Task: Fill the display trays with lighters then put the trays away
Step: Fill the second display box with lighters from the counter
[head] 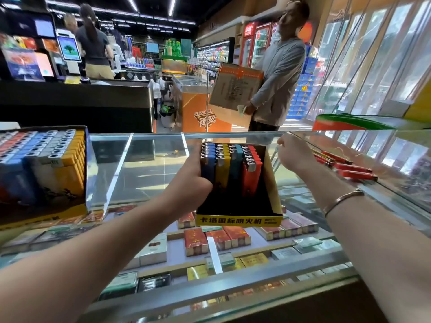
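My left hand (190,183) grips the left side of a yellow display tray (238,220), held above the glass counter (144,173). Several blue, yellow, teal and red lighters (229,169) stand in rows at the tray's back; its black front part is bare. My right hand (292,155) is raised just right of the tray's far corner, fingers curled away from me; whether it holds anything is hidden. A second tray (44,164), packed with lighters, stands on the counter at the left. Loose red lighters (345,166) lie on the glass at the right.
Cigarette packs (210,238) fill the shelves under the glass. Beyond the counter a person carrying a cardboard box (235,87) stands by an orange freezer (198,108). A black checkout counter (77,101) is at the back left, windows at the right.
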`<state>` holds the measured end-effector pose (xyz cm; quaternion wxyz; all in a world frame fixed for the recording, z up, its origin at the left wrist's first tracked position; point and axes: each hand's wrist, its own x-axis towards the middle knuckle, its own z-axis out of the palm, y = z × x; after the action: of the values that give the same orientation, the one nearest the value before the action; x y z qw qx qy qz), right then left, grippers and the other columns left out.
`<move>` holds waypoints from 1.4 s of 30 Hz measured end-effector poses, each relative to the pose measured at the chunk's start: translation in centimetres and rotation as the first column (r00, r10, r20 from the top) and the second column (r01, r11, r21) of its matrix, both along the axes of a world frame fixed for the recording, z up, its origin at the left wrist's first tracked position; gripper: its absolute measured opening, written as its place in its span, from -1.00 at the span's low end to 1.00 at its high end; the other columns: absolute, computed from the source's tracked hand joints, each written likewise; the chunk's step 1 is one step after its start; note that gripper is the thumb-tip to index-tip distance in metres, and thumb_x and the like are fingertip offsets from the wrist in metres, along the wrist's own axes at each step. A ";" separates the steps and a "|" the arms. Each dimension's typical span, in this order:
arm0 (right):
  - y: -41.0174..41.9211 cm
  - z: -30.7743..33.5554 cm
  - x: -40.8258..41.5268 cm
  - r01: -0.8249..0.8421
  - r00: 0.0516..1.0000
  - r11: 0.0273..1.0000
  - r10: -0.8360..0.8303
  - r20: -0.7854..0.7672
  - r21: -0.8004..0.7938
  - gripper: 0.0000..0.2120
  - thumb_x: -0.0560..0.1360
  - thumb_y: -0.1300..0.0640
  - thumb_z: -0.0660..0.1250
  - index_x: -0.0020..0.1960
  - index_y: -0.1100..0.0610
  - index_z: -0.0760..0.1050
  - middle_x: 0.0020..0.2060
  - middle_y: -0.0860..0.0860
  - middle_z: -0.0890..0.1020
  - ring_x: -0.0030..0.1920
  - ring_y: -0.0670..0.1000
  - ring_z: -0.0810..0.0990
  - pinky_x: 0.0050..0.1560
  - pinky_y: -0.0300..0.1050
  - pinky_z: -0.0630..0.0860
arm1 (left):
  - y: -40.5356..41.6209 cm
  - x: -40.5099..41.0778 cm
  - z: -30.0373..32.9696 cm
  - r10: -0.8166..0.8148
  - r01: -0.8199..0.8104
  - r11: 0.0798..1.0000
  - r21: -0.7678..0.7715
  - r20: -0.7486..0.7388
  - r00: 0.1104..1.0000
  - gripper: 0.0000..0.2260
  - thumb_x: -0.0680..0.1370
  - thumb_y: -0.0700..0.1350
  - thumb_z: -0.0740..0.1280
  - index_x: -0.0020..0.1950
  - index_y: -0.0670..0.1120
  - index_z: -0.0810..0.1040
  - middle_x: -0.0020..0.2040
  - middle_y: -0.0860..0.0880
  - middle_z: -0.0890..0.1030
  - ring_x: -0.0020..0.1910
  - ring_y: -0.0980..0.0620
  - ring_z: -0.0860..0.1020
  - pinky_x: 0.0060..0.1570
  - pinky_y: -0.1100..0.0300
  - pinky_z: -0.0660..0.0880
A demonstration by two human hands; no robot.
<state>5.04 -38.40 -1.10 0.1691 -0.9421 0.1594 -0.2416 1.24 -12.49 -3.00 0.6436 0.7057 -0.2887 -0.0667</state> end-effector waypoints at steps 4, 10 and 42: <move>-2.2 -2.2 1.1 0.025 0.967 0.995 -0.048 -0.249 -0.097 -0.61 0.52 0.27 0.07 0.34 0.26 0.31 0.31 0.25 0.32 0.26 0.27 0.36 0.16 0.06 0.35 | -0.2 0.4 -0.2 0.023 -0.024 0.999 0.026 0.027 0.999 -0.34 0.33 -0.53 0.15 0.25 0.10 0.31 0.01 0.03 0.56 -0.01 0.08 0.60 -0.17 0.23 0.57; -3.7 -2.6 2.9 0.017 0.913 0.993 -0.062 -0.403 -0.114 -0.42 0.54 0.11 0.04 0.52 0.04 -0.05 0.52 0.02 -0.18 0.50 0.08 -0.20 0.44 0.14 -0.15 | -0.2 0.9 -0.3 0.006 -0.008 0.999 0.032 0.045 0.999 -0.31 0.30 -0.49 0.15 0.33 0.05 0.29 0.10 -0.03 0.55 0.07 0.04 0.57 -0.03 0.11 0.57; -6.3 -1.1 1.4 0.275 0.869 0.932 -0.346 -0.354 -0.234 -0.67 0.56 0.16 0.12 0.30 0.20 0.38 0.32 0.22 0.40 0.32 0.26 0.34 0.30 0.15 0.28 | -0.1 0.9 -0.4 0.045 -0.045 0.999 0.022 0.019 0.999 -0.25 0.17 -0.36 0.14 -0.03 0.52 0.38 -0.03 0.07 0.63 -0.03 0.04 0.62 -0.15 0.11 0.58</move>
<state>6.46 -44.67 -2.22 0.0089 -0.9442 0.3176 -0.0869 2.14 -12.59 -3.41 0.6344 0.7196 -0.2780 -0.0488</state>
